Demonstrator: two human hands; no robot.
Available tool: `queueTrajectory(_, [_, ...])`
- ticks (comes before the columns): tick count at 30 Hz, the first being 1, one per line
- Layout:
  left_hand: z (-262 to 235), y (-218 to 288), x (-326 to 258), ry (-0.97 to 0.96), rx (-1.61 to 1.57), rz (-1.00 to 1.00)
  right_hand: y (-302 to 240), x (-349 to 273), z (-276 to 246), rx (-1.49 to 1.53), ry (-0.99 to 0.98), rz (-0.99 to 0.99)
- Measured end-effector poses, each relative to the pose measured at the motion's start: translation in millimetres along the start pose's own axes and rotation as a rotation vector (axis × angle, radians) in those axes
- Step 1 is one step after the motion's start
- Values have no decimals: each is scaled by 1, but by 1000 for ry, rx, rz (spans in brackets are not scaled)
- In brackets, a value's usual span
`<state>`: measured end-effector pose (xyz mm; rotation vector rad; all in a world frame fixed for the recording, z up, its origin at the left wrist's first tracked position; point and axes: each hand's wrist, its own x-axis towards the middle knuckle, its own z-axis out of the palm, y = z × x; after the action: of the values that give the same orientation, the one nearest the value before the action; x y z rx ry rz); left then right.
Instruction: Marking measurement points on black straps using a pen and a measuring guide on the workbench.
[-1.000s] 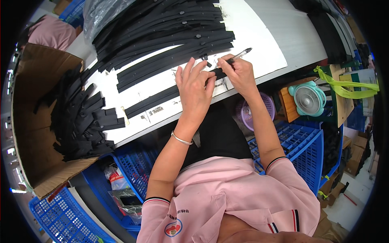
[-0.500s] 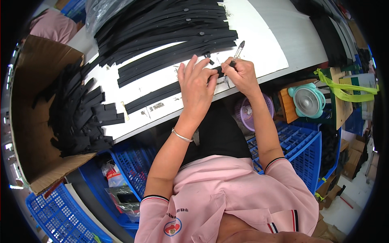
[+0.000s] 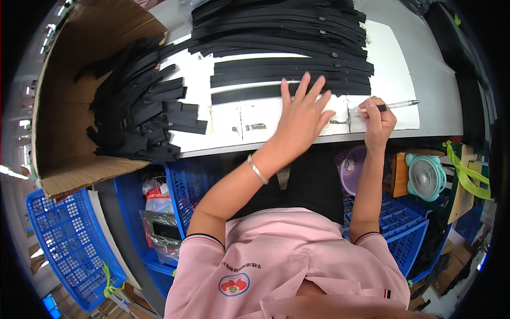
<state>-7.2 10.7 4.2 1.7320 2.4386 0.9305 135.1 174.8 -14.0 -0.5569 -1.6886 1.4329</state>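
Observation:
My left hand [image 3: 302, 118] lies with its fingers spread, the fingertips on or just over the nearest black fabric strip [image 3: 247, 94]. That strip lies flat beside a row of black strips [image 3: 276, 67] on a white board [image 3: 393, 69]. In my right hand [image 3: 379, 123] is a clear pen with a black grip [image 3: 399, 105], held between thumb and fingers, its dark end pointing right. Under that hand the board carries dark marks and a vertical line [image 3: 349, 114]. More black strips [image 3: 276, 26] are heaped at the far side of the board.
A cardboard box [image 3: 58, 101] on its side at the left spills a pile of loose black strips [image 3: 143, 114]. Below the table edge are blue crates [image 3: 74, 239], a purple basket [image 3: 348, 178] and a small teal fan [image 3: 425, 175].
The strip near the front edge has moved away from me to lie beside the other strips. My left hand has opened out flat. The right hand still holds the pen, now tilted more level.

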Motion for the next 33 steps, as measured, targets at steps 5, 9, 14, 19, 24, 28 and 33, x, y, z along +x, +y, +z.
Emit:
queueTrajectory(5, [3, -33, 38, -18, -29, 61, -1, 1, 3, -21, 29, 50])
queueTrajectory(9, [-15, -36, 5, 3, -131, 36, -2, 1, 3, -19, 46, 92])
queueTrajectory(14, [-75, -65, -84, 84, 130, -144, -2, 0, 2, 0, 56, 121])
queueTrajectory(19, [-130, -118, -141, 139, 554, -345, -5, 1, 3, -3, 59, 105])
queueTrajectory(24, [-155, -159, -146, 154, 538, -397, -8, 2, 7, -59, 44, 93])
queueTrajectory(28, [-158, -160, -134, 119, 504, -394, -8, 1, 9, -58, 47, 107])
queueTrajectory(33, [-173, -157, -137, -2, 421, -367, -11, 2, 7, 3, 35, 116])
